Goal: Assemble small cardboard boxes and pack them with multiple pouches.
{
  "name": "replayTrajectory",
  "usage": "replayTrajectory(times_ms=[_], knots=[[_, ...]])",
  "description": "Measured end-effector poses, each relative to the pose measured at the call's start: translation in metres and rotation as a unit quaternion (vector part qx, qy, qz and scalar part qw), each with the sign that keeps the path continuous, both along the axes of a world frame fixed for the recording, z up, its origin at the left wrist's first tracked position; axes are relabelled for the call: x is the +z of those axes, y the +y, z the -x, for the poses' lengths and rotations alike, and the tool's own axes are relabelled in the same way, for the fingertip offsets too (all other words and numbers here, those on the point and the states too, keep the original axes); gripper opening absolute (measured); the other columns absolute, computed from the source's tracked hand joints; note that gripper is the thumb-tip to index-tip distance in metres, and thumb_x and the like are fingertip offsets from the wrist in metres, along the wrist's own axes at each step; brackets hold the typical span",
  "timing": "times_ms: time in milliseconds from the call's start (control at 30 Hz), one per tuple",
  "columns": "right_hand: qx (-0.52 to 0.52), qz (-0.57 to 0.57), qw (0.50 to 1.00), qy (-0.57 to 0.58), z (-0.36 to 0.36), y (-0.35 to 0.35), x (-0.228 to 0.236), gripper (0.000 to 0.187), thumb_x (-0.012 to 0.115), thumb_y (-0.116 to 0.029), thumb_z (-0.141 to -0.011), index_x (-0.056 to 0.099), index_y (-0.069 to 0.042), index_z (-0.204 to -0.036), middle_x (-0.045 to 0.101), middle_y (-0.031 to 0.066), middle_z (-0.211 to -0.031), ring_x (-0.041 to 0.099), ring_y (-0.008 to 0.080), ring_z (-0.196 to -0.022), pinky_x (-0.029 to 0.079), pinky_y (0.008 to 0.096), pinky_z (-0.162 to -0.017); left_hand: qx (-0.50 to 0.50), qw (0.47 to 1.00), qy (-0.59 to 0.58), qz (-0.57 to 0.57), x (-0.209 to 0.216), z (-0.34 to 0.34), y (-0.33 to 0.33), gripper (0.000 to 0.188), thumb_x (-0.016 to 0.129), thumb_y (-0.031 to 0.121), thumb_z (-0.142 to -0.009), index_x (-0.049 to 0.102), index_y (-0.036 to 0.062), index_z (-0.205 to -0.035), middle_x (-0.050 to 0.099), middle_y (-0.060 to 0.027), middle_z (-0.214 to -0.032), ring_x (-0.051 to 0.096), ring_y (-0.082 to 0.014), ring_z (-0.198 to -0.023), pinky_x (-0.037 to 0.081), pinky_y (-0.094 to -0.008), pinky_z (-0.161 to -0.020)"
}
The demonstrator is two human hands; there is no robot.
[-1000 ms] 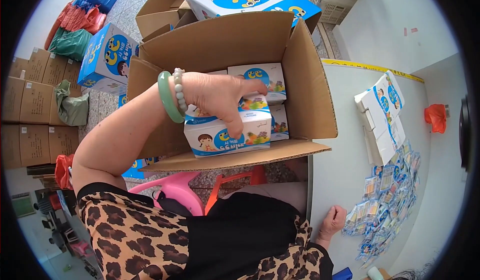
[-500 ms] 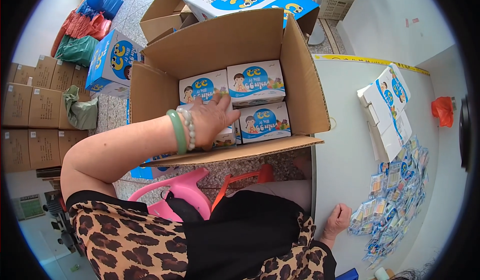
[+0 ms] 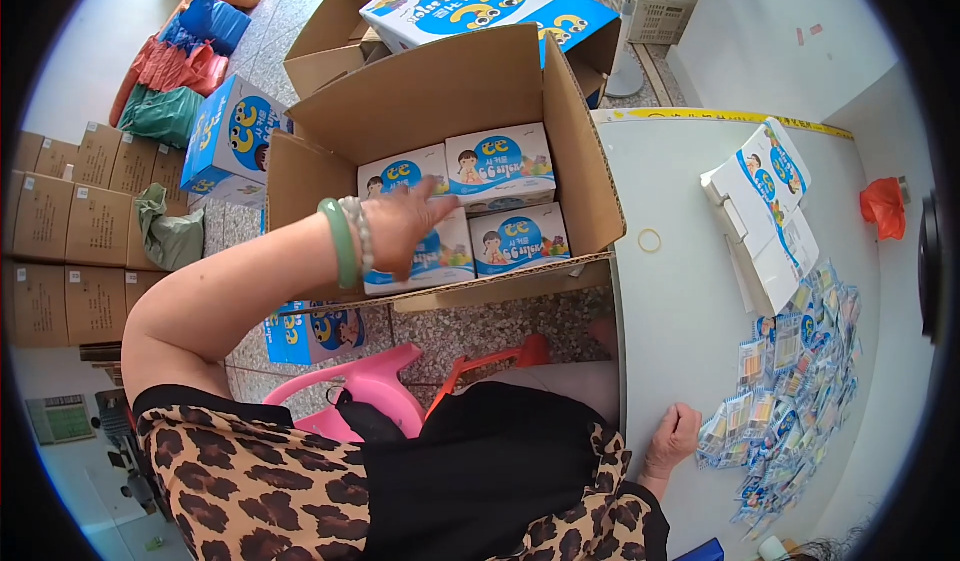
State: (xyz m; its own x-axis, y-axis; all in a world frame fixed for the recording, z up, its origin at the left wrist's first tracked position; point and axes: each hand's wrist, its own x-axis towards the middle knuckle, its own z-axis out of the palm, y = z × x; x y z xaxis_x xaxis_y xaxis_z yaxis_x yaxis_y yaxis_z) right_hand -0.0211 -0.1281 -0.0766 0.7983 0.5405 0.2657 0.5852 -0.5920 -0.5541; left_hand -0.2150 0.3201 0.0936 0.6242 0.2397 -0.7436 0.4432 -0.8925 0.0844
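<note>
Lies in the near-left corner of the open brown carton [image 3: 585,151]: look there for the near-left box [image 3: 445,249], packed snugly with the far-left box [image 3: 388,171], far-right box [image 3: 500,159] and near-right box [image 3: 520,241]. Probably handles as fairly light and stiff-walled, but of thin card, so apt to dent at the corners under a hard squeeze; perhaps slightly slick on the printed faces. Best taken across two opposite upper edges, without pressing in the top. Likely leaves little room for fingertips between neighbours.

Holds the left hand [image 3: 398,229] palm down over the near-left box, fingers spread and grasping nothing; cannot tell whether touching. Reaches in from the left with elbow bent outward, wearing a green bangle [image 3: 342,243] at the wrist. Rests the right hand [image 3: 672,434] on the desk [image 3: 650,331], curled into a loose fist beside small packets [image 3: 785,401], with nothing visible inside.
</note>
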Motion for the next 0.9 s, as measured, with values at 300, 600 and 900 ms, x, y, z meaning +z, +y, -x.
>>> replayTrajectory(times_ms=[300, 600, 900], knots=[[0.002, -0.006, 1.000, 0.007, 0.002, 0.000, -0.001, 0.007, 0.060, 0.000, -0.083, 0.060, -0.004, -0.089, 0.054, 0.0112, -0.078, 0.054, 0.0284, -0.067, 0.045, 0.0362, -0.059, -0.071, 0.981, 0.156, -0.088, -0.048, 0.026, 0.018, 0.035, 0.073, 0.032, -0.071, 0.072, 0.0020, -0.090, 0.070, -0.0171, -0.089, 0.068, -0.0307, -0.088, 0.055, -0.0385, -0.075], [-0.005, -0.011, 1.000, 0.024, 0.005, 0.001, 0.002, 0.006, 0.058, 0.000, -0.083, 0.060, -0.003, -0.088, 0.053, 0.0110, -0.077, 0.052, 0.0272, -0.066, 0.044, 0.0356, -0.060, -0.066, 0.974, 0.164, -0.143, -0.043, 0.003, 0.014, 0.019, 0.062, 0.019, -0.074, 0.074, 0.0087, -0.084, 0.070, -0.0148, -0.088, 0.068, -0.0297, -0.086, 0.054, -0.0365, -0.068], [-0.007, -0.023, 0.999, 0.023, 0.004, 0.003, 0.003, 0.006, 0.059, -0.002, -0.083, 0.060, -0.004, -0.088, 0.054, 0.0115, -0.078, 0.054, 0.0284, -0.067, 0.045, 0.0375, -0.059, -0.107, 0.992, -0.049, -0.050, -0.060, -0.005, -0.004, 0.029, 0.062, 0.016, -0.079, 0.065, 0.0130, -0.107, 0.065, -0.0129, -0.090, 0.066, -0.0305, -0.087, 0.053, -0.0425, -0.069]])
